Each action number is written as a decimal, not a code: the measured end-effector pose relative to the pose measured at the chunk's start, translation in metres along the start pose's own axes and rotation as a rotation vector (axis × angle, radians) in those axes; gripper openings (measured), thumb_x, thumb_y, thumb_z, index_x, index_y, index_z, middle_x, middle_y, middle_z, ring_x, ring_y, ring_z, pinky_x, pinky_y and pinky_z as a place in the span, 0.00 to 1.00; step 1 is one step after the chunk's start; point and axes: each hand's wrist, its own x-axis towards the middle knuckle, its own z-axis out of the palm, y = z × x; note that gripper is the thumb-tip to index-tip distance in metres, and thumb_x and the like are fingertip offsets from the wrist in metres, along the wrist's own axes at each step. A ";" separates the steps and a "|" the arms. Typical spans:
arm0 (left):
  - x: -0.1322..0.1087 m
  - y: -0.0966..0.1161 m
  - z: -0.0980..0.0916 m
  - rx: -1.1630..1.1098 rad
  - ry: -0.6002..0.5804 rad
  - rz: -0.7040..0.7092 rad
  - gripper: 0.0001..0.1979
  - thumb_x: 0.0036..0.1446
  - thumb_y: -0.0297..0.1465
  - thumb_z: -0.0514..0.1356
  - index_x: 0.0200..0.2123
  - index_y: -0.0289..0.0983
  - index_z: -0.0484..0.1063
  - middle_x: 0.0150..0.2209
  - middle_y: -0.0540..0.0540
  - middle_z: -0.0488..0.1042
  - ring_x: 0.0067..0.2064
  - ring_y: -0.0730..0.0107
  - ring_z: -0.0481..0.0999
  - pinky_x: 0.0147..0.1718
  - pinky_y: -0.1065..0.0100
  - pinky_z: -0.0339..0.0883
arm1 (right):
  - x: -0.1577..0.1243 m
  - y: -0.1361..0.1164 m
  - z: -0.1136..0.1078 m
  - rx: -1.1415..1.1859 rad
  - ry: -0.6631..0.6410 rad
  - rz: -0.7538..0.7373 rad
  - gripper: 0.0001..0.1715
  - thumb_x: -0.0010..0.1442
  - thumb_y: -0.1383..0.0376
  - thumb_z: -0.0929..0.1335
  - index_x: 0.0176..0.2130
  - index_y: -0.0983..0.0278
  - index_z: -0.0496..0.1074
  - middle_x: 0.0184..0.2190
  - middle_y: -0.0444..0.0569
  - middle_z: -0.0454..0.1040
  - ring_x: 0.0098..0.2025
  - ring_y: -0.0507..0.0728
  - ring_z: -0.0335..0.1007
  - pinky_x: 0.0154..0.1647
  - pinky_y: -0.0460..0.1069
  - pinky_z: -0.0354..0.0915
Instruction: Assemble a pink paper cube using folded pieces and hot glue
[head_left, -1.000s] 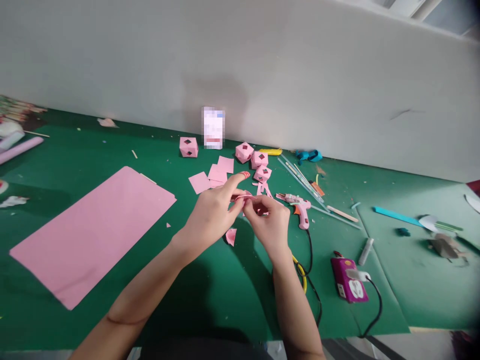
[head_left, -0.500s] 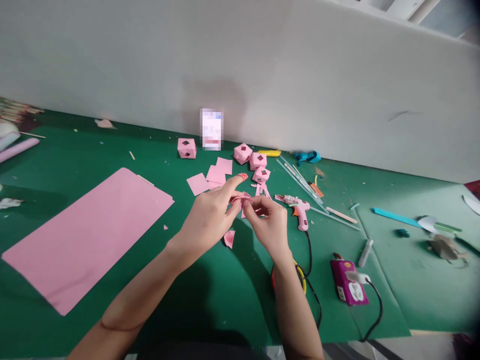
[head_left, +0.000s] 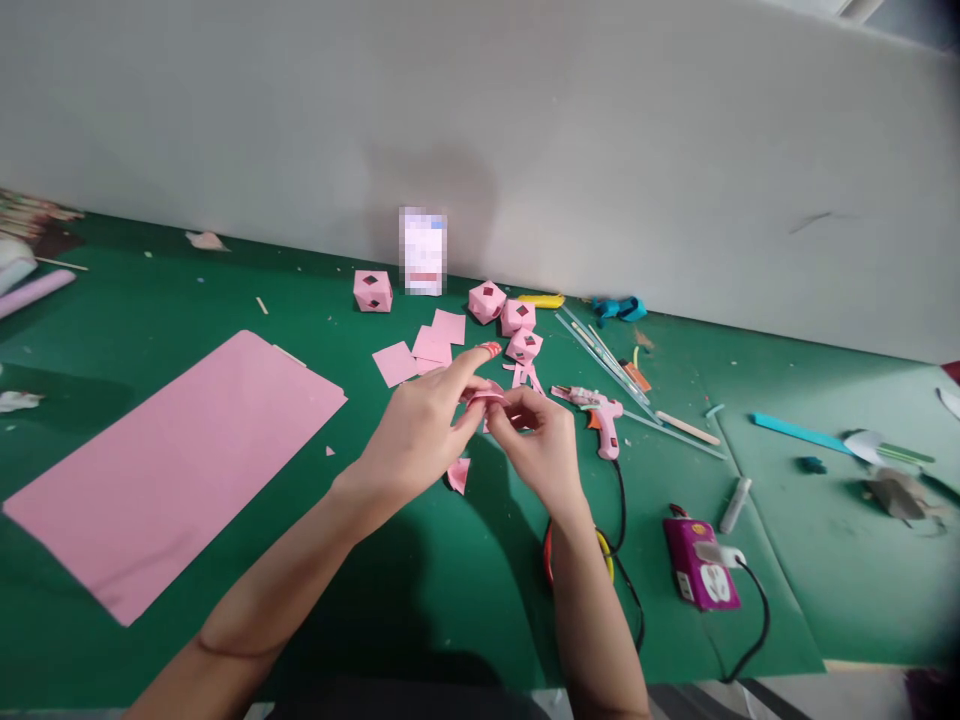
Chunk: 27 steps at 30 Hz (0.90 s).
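Between my two hands is a small curled piece of pink paper (head_left: 487, 396), partly hidden by the fingers. My left hand (head_left: 424, 420) pinches its left side, with one finger raised. My right hand (head_left: 541, 435) is closed on the right side, thumb and fingertips together. On the table just below them lies a folded pink scrap (head_left: 458, 475). Beyond the left hand are several flat pink paper squares (head_left: 395, 363). Pink faceted paper shapes with diamond-shaped holes stand farther back, one box-like shape (head_left: 373, 291) at the left and a rounder one (head_left: 487, 301) at the right.
A pink glue gun (head_left: 600, 412) lies right of my hands, its black cord running towards me. Clear glue sticks (head_left: 600, 350) lie behind it. A purple box (head_left: 699, 563) sits at the right. A large pink sheet (head_left: 180, 470) covers the left. A blurred upright screen (head_left: 424, 252) leans on the wall.
Both hands keep their hold on the pink paper, which shows slightly more of its curved top edge. The view has shifted slightly; the things on the table stay put.
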 end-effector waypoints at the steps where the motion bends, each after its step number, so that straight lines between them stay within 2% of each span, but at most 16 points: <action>1: 0.001 0.000 0.001 -0.030 -0.007 -0.007 0.25 0.63 0.21 0.63 0.61 0.41 0.68 0.45 0.49 0.85 0.46 0.66 0.86 0.45 0.69 0.79 | 0.001 0.001 0.001 0.014 0.016 0.000 0.07 0.59 0.62 0.70 0.34 0.62 0.79 0.28 0.43 0.79 0.26 0.52 0.70 0.30 0.47 0.66; 6: 0.003 -0.001 0.006 -0.179 -0.012 -0.143 0.26 0.60 0.21 0.64 0.61 0.40 0.68 0.39 0.50 0.84 0.40 0.69 0.85 0.41 0.70 0.79 | 0.001 0.001 0.006 0.020 0.062 -0.013 0.08 0.58 0.61 0.70 0.35 0.62 0.80 0.30 0.45 0.81 0.27 0.53 0.73 0.30 0.47 0.68; 9: 0.003 -0.002 0.005 -0.239 -0.013 -0.186 0.27 0.59 0.21 0.65 0.61 0.41 0.68 0.39 0.50 0.84 0.41 0.69 0.85 0.40 0.71 0.79 | 0.001 0.000 0.008 0.010 0.052 0.001 0.08 0.57 0.62 0.70 0.34 0.62 0.79 0.29 0.45 0.82 0.26 0.53 0.74 0.29 0.47 0.67; 14: 0.003 -0.003 -0.001 -0.238 -0.026 -0.211 0.28 0.58 0.19 0.64 0.61 0.42 0.68 0.39 0.51 0.84 0.41 0.69 0.85 0.41 0.70 0.79 | 0.001 0.000 0.004 0.063 -0.021 0.039 0.09 0.60 0.61 0.69 0.36 0.62 0.80 0.31 0.46 0.82 0.29 0.54 0.77 0.32 0.48 0.70; 20: 0.007 -0.006 -0.007 -0.227 0.006 -0.226 0.25 0.61 0.25 0.65 0.60 0.42 0.67 0.39 0.52 0.84 0.39 0.71 0.84 0.43 0.68 0.79 | 0.002 0.002 -0.007 0.042 -0.037 0.070 0.10 0.63 0.58 0.71 0.35 0.62 0.78 0.30 0.47 0.80 0.29 0.53 0.73 0.30 0.47 0.67; 24: 0.007 -0.006 -0.010 -0.225 0.006 -0.219 0.24 0.61 0.25 0.65 0.59 0.41 0.68 0.39 0.52 0.84 0.39 0.70 0.84 0.43 0.68 0.79 | 0.000 0.001 -0.003 0.123 -0.082 0.085 0.14 0.63 0.54 0.72 0.40 0.62 0.80 0.35 0.48 0.81 0.31 0.54 0.74 0.30 0.47 0.67; 27: 0.005 -0.005 -0.010 -0.229 -0.026 -0.202 0.26 0.60 0.22 0.64 0.60 0.42 0.68 0.39 0.52 0.84 0.40 0.70 0.85 0.43 0.68 0.79 | -0.001 -0.001 0.004 0.187 -0.073 0.087 0.15 0.62 0.52 0.73 0.38 0.62 0.79 0.33 0.48 0.81 0.30 0.54 0.73 0.29 0.47 0.66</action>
